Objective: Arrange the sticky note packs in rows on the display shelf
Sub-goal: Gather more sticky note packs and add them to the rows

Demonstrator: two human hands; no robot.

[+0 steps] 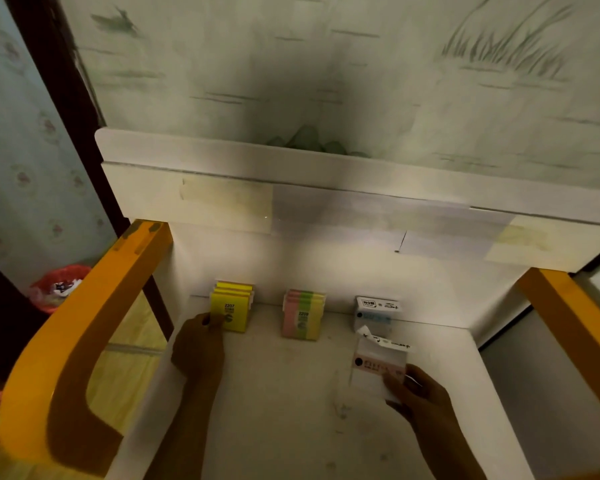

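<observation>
Three groups of sticky note packs stand along the back of the white shelf. Several yellow packs lean at the left. Pink-green-yellow striped packs stand in the middle. A white pack with blue print stands at the right. My left hand pinches the lower left corner of the front yellow pack. In front of the blue-print pack, my right hand holds a white pack with pink print by its lower right corner, tilted up off the shelf.
A white upper shelf board overhangs the back. Orange frame posts stand at the left and right. A red bag lies on the floor at the left. Patterned wallpaper covers the wall behind.
</observation>
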